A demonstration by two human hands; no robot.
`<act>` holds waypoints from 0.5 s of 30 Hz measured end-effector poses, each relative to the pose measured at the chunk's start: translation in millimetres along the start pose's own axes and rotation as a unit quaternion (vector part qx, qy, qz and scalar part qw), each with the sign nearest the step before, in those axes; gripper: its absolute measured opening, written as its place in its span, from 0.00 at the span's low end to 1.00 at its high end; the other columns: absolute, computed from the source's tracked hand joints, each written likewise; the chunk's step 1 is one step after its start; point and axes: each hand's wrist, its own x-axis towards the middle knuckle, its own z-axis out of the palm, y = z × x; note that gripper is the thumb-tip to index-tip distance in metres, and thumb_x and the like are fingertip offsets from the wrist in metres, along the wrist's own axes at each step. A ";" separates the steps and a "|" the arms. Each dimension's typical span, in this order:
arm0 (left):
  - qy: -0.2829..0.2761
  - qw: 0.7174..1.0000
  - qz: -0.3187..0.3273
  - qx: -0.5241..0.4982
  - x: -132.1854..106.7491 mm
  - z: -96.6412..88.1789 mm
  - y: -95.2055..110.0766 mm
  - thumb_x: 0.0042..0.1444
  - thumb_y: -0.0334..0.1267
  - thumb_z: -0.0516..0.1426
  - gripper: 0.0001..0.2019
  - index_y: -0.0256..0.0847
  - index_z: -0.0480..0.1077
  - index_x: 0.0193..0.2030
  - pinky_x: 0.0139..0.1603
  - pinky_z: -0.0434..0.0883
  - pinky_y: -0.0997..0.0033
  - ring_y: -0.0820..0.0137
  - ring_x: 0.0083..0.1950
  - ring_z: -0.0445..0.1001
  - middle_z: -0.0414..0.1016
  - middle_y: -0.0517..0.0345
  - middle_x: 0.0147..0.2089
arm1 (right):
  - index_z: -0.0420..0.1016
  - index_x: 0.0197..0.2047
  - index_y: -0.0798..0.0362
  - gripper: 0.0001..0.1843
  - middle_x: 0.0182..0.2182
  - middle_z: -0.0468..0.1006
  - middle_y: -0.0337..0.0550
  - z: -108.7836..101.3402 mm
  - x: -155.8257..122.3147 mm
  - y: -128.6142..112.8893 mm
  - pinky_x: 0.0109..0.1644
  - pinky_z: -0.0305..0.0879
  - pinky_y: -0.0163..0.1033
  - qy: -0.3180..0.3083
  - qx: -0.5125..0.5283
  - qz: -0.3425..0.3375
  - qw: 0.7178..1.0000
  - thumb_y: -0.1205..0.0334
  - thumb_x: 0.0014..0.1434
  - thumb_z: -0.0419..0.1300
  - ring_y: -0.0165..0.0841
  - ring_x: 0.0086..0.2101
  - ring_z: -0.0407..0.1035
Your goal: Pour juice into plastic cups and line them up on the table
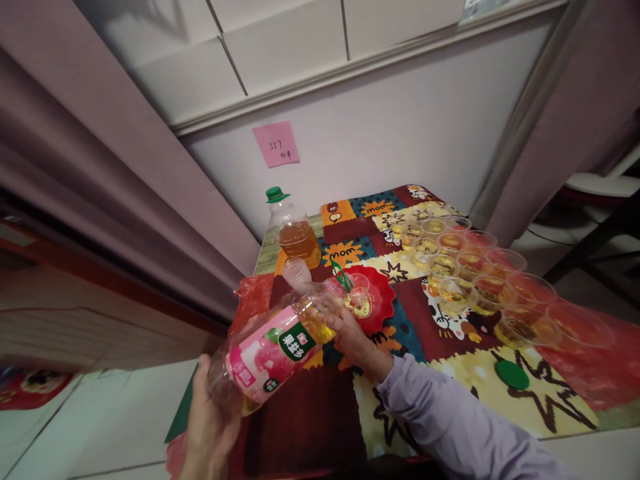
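Observation:
A large clear juice bottle with a pink peach label lies tilted across both my hands. Its neck points up and right over a scalloped red plate, and pale yellow liquid has gathered toward that end. My left hand cups the bottle's base from the left. Around the neck end, my right hand is closed, its sleeve reaching in from the right. A green plastic loop shows at the neck. A clear cup appears on the plate; whether liquid is flowing into it cannot be made out.
Rows of clear cups holding yellow liquid stand at the right. Behind my bottle are a green-capped bottle and some clear cups. A loose green cap lies on the patterned mat. A wall and curtains border the table.

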 end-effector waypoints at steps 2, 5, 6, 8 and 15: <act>0.001 1.000 0.006 0.003 -2.5 3.9 1.2 0.66 0.56 0.68 0.29 0.39 0.83 0.67 0.51 0.88 0.52 0.48 0.50 0.92 0.92 0.44 0.53 | 0.83 0.66 0.43 0.36 0.67 0.86 0.49 -0.8 0.4 0.6 0.75 0.75 0.61 -0.001 0.006 0.002 1.000 0.38 0.61 0.81 0.53 0.66 0.80; 0.006 1.000 0.013 0.000 -5.1 9.0 2.0 0.68 0.54 0.67 0.29 0.40 0.83 0.69 0.52 0.88 0.49 0.46 0.53 0.92 0.92 0.43 0.55 | 0.82 0.67 0.43 0.38 0.67 0.87 0.48 -0.3 0.5 -0.6 0.74 0.75 0.60 -0.008 0.012 0.004 1.000 0.38 0.60 0.81 0.52 0.66 0.80; 0.007 1.000 0.013 -0.005 -5.7 10.3 2.1 0.67 0.54 0.68 0.29 0.40 0.83 0.69 0.53 0.88 0.48 0.45 0.54 0.91 0.92 0.43 0.55 | 0.83 0.67 0.43 0.38 0.66 0.87 0.48 0.4 0.2 -1.4 0.73 0.76 0.60 -0.009 0.015 0.003 1.000 0.38 0.60 0.81 0.53 0.65 0.81; 0.003 1.000 0.010 -0.017 -6.9 12.3 2.5 0.63 0.54 0.70 0.32 0.41 0.82 0.70 0.55 0.87 0.44 0.42 0.56 0.91 0.92 0.43 0.56 | 0.84 0.66 0.44 0.36 0.65 0.88 0.47 2.0 -0.6 -3.0 0.73 0.77 0.59 -0.005 0.019 0.001 1.000 0.38 0.60 0.81 0.53 0.65 0.81; 0.022 0.999 0.025 -0.010 -13.8 20.8 7.1 0.62 0.50 0.71 0.26 0.38 0.85 0.62 0.48 0.88 0.49 0.45 0.49 0.92 0.93 0.45 0.50 | 0.82 0.67 0.44 0.39 0.65 0.88 0.48 3.1 -1.2 0.1 0.69 0.80 0.58 0.007 0.039 0.013 0.999 0.36 0.59 0.80 0.52 0.63 0.83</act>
